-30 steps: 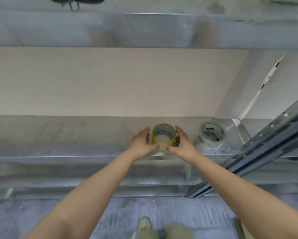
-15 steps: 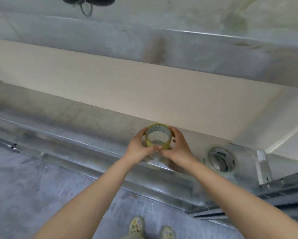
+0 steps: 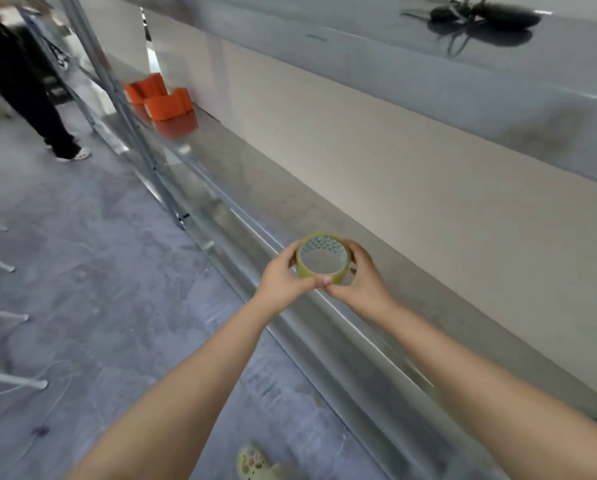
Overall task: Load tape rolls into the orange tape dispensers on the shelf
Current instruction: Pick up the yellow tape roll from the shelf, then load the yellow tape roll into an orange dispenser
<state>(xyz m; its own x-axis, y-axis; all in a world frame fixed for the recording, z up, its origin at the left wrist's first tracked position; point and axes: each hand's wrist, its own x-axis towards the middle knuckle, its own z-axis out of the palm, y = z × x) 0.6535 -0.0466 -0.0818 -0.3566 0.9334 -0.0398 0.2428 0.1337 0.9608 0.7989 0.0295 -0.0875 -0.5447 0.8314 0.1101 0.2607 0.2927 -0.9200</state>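
I hold a tape roll [image 3: 323,259] between my left hand [image 3: 283,279] and right hand [image 3: 361,279] over the shelf [image 3: 241,174]; two orange dispensers [image 3: 160,98] sit far along it.

no readable text, labels or numbers anywhere, only an unlettered pattern inside the tape roll [image 3: 323,259]

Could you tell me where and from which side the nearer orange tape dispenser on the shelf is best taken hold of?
Probably by the blocky body of the nearer orange dispenser, coming from the open aisle side of the shelf. It looks chunky; blur hides finer details, so no handle can be made out.
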